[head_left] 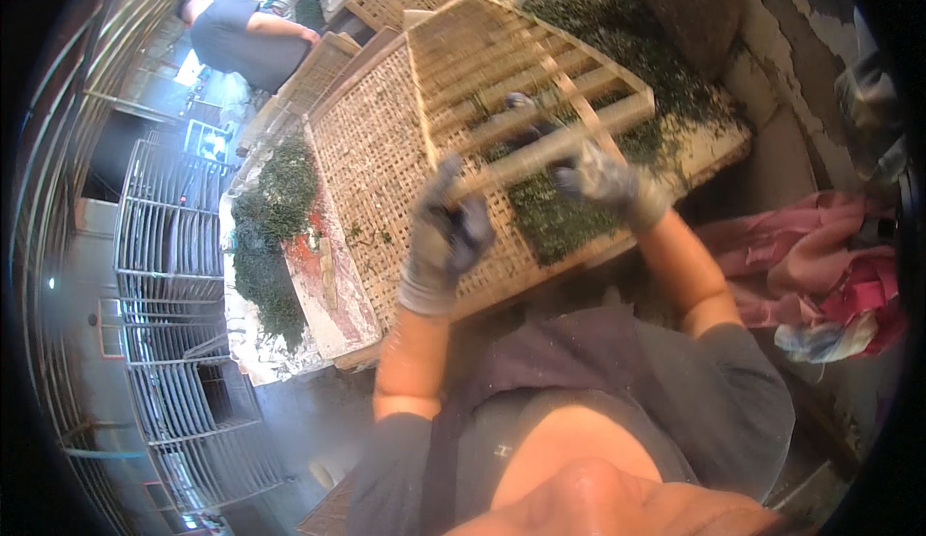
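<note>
A slatted wooden frame (pixel 516 78) with thin edges is tilted up over the worktable, its near bar crossing in front of me. My left hand (pixel 446 237), in a grey work glove, is closed at the near left corner of this frame. My right hand (pixel 612 187), gloved too and slightly blurred, grips the near bar toward its right end. Beneath lies a woven bamboo tray (pixel 357 140) with a few leaf scraps on it. Chopped green leaves (pixel 559 222) lie under the frame's right part. A blue-grey shape behind the slats is too unclear to name.
More green leaves (pixel 598 29) are heaped at the far right, others (pixel 275 222) on the left. A person (pixel 241 44) in a dark shirt stands at the far left. Metal racks (pixel 174 285) line the left side. Pink cloth (pixel 810 256) hangs at the right.
</note>
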`<state>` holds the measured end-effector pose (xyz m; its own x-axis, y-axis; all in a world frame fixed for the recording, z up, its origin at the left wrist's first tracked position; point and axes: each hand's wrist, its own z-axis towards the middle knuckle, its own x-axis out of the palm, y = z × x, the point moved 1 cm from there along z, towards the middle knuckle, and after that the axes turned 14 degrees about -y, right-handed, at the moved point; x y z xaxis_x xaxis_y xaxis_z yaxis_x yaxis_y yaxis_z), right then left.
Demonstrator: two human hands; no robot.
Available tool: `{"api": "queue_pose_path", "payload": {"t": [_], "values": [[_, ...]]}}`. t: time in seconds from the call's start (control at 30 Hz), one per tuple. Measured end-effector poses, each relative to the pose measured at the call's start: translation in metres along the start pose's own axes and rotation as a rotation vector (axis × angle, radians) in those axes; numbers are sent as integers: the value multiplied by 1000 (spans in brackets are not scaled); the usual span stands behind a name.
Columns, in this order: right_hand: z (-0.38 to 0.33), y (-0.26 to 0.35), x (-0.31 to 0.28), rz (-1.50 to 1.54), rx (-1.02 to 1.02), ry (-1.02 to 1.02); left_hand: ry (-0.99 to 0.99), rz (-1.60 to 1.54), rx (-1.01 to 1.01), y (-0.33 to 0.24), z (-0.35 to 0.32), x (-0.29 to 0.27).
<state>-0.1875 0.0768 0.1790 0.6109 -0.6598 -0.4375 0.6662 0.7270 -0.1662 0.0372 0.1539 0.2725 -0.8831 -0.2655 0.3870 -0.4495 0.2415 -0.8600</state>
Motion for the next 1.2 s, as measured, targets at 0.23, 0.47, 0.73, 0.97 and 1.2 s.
{"api": "queue_pose_path", "payload": {"t": [0.23, 0.47, 0.73, 0.97, 1.2], "values": [[-37, 138, 66, 670, 198, 178, 45, 279, -174, 144, -17, -163], [2, 227, 75, 763, 603, 653, -474, 81, -15, 84, 40, -297], [-58, 261, 121, 395, 420, 829, -331, 728, 276, 89, 123, -357], [-71, 249, 110, 399, 483, 849, -413, 743, 395, 134, 163, -334], [-76, 238, 111, 450, 478, 707, -444, 805, 378, 130, 160, -319]]}}
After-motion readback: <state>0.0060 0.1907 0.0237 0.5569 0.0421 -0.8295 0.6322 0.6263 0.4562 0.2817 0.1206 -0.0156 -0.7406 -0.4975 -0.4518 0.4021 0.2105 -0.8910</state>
